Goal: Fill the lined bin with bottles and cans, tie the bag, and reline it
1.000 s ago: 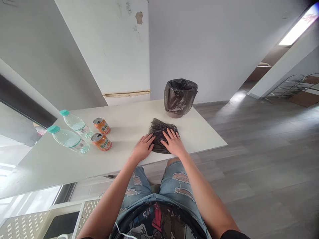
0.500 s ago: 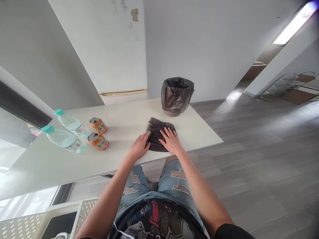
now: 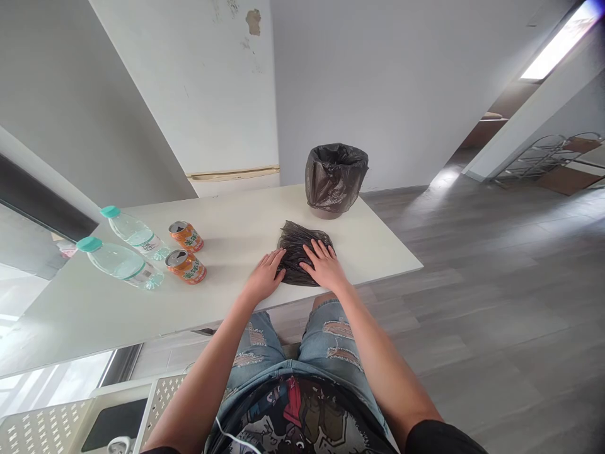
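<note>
A crumpled black plastic bag [image 3: 297,243] lies flat on the white table [image 3: 246,221] near its front edge. My right hand [image 3: 323,267] rests on top of the bag with its fingers spread flat. My left hand [image 3: 265,277] lies open beside it, fingertips touching the bag's left edge. Behind the bag stands a small bin [image 3: 334,180] lined with a black bag.
Two water bottles with teal caps [image 3: 133,232] [image 3: 119,263] lie at the table's left, next to two orange cans [image 3: 186,236] [image 3: 186,267]. A white fridge [image 3: 222,94] stands behind the table. Grey wood floor lies to the right.
Both hands stay flat on the black bag; only the camera has shifted slightly, moving the scene a little left and up.
</note>
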`<state>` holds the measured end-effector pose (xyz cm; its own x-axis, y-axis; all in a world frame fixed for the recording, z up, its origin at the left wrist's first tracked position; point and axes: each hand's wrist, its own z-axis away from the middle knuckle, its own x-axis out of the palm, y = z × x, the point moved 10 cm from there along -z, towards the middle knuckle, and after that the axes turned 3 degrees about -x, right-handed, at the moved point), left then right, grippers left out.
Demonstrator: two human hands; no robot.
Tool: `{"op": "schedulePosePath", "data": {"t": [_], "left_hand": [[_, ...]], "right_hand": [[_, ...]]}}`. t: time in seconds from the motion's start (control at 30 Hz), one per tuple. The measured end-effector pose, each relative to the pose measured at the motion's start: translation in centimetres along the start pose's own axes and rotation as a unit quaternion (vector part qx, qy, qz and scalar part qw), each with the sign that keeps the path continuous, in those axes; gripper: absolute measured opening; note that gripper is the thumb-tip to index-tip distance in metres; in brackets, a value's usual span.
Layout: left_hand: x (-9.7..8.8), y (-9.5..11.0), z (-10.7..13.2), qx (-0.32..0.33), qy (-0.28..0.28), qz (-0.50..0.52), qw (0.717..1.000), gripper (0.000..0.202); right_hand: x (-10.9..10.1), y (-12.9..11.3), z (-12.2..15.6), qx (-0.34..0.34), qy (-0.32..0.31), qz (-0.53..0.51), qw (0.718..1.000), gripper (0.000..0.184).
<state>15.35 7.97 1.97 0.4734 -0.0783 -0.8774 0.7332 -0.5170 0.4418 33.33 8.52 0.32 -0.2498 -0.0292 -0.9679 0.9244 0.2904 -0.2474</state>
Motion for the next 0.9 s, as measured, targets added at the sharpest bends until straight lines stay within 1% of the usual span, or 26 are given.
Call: {"op": "schedulePosePath", "data": {"t": [0.13, 0.3, 0.5, 0.57, 0.6, 0.67, 0.73, 0.77, 0.8, 0.83, 0.87, 0.9], "left_hand": [[0.0, 0.1, 0.0, -0.003, -0.001, 0.002, 1.000, 0.061], [0.0, 0.1, 0.1, 0.000, 0.001, 0.000, 1.000, 0.060], [-0.1, 0.2, 0.0, 0.003, 0.006, 0.003, 1.000, 0.059], [-0.4, 0.5, 0.0, 0.009, 0.012, 0.002, 1.000, 0.058], [-0.9, 0.8, 0.0, 0.015, 0.026, -0.001, 1.000, 0.056], [-2.5, 1.4, 0.5, 0.024, 0.083, -0.011, 0.996, 0.051], [-4.3, 1.7, 1.7, 0.020, 0.147, -0.024, 0.989, 0.039], [-4.8, 1.8, 2.4, 0.019, 0.160, -0.032, 0.986, 0.032], [-4.9, 1.9, 3.0, 0.019, 0.156, -0.041, 0.987, 0.028], [-4.6, 1.9, 3.6, 0.022, 0.139, -0.051, 0.989, 0.026], [-4.2, 2.0, 4.2, 0.026, 0.114, -0.061, 0.991, 0.025], [-3.7, 2.0, 4.6, 0.029, 0.087, -0.070, 0.993, 0.026]], "right_hand": [[0.2, 0.1, -0.1, 0.001, -0.003, 0.005, 1.000, 0.084], [0.4, 0.2, 0.0, 0.003, -0.021, 0.010, 1.000, 0.085], [0.3, 0.1, 0.0, 0.001, -0.012, 0.015, 1.000, 0.081], [0.2, -0.1, -0.1, -0.001, -0.008, 0.010, 1.000, 0.079], [-0.2, -0.3, 0.0, -0.004, 0.003, 0.006, 1.000, 0.079], [-1.6, -0.8, 0.4, -0.019, 0.055, -0.005, 0.998, 0.076], [-4.0, -1.2, 1.6, -0.038, 0.147, -0.026, 0.988, 0.069], [-5.2, -1.2, 2.6, -0.042, 0.196, -0.042, 0.979, 0.063], [-6.2, -1.0, 3.7, -0.045, 0.238, -0.059, 0.968, 0.056], [-6.8, -0.8, 5.0, -0.046, 0.268, -0.076, 0.959, 0.048], [-7.1, -0.5, 6.2, -0.047, 0.284, -0.090, 0.953, 0.041], [-7.0, -0.4, 7.3, -0.051, 0.285, -0.099, 0.952, 0.035]]}}
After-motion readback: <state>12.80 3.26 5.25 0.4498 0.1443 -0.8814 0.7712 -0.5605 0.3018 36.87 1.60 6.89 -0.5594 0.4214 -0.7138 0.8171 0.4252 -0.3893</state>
